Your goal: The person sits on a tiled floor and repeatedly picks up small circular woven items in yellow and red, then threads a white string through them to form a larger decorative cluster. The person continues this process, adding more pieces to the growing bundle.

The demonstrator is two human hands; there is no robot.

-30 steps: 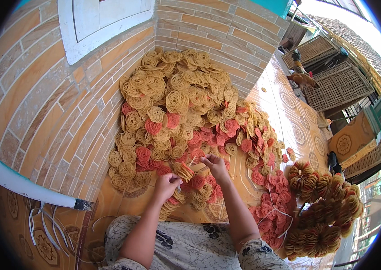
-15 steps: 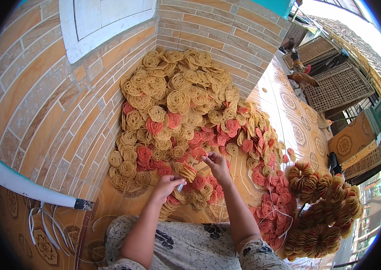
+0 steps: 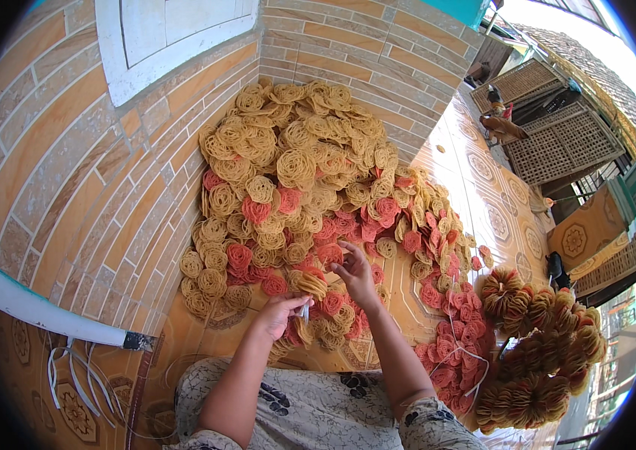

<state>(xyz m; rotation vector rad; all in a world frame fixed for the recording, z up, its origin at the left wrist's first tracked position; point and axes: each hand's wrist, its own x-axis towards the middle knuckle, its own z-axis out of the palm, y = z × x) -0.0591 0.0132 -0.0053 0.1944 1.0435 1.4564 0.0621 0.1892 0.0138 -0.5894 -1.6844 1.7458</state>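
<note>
A small stack of yellow lacy discs (image 3: pixel 308 283), coiled like dried noodle rounds, is held in my left hand (image 3: pixel 279 312). A pale thin strip (image 3: pixel 304 310) hangs at the fingers of that hand. Just right of and above the stack, my right hand (image 3: pixel 358 277) grips a pink lacy disc (image 3: pixel 330 255) between thumb and fingers. Around both hands lies a large pile of similar discs (image 3: pixel 297 169), mostly yellow with pink ones mixed in, heaped against the wall corner.
Bundles of strung yellow and pink discs (image 3: pixel 543 352) lie at right. Beside them, pink discs (image 3: pixel 459 330) have a white string across. White strips (image 3: pixel 70 375) hang at lower left. Tiled walls (image 3: pixel 78 187) enclose the pile. Chickens (image 3: pixel 504 126) and woven panels (image 3: pixel 565 142) are at far right.
My right hand has shifted slightly left, its fingers now spread more around the pink disc. My left hand stays nearly in place with the stack. A chicken in the background has moved.
</note>
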